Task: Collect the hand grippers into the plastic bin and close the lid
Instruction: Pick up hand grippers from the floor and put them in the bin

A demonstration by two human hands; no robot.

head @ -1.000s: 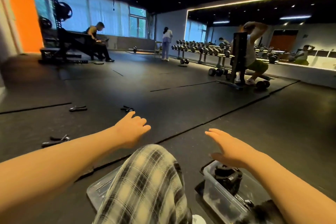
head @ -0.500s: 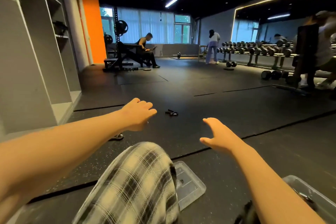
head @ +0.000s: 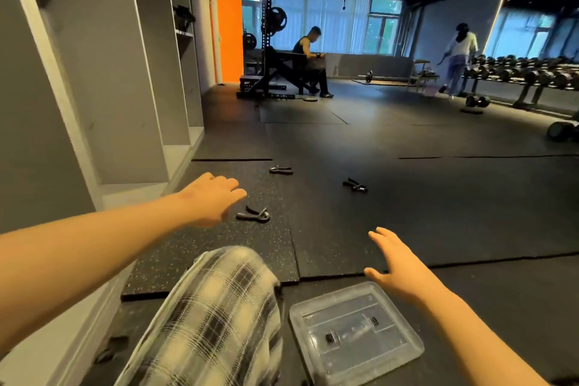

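Nearest hand gripper [head: 253,215] on floor [head: 407,222], just right of left hand [head: 213,202], lying sideways, handles toward hand. Left hand nearer, fingers [head: 234,190] loose, empty. Right hand [head: 396,263] spread, empty, by lid [head: 354,332]. No bin in view.

The floor [head: 438,222] is covered with dark rubber mats; a speckled mat [head: 188,254] is laid at lower left. The first hand gripper [head: 254,215] is found on the speckled mat. The second hand gripper [head: 281,170] and third hand gripper [head: 355,184] are located higher, well apart. A clear lid [head: 344,307] is laid flat at lower centre.
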